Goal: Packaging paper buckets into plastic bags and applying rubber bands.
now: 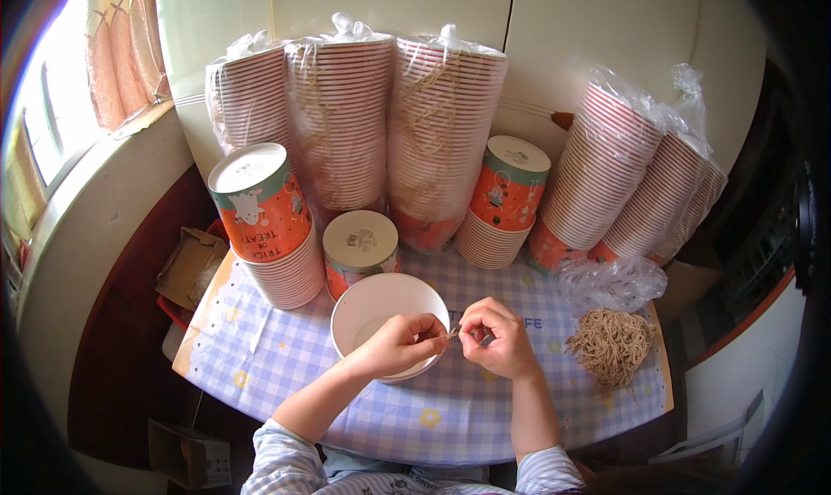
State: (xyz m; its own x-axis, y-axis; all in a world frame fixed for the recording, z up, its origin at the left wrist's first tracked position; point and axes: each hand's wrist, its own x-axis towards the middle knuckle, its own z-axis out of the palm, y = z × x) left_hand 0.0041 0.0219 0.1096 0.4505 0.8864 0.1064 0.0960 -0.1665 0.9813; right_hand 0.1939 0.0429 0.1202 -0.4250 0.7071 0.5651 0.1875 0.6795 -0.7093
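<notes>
Two hands, left hand (400,342) and right hand (495,337), are pinched together on a short string (453,331) over a white paper cup (374,306); careful threading is judged next.

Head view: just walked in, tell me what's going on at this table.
A person pinches a short piece of tan string between the left hand and right hand, over an open white paper cup on the checked tablecloth. A pile of string lies to the right. Bagged and loose cup stacks stand behind.
</notes>
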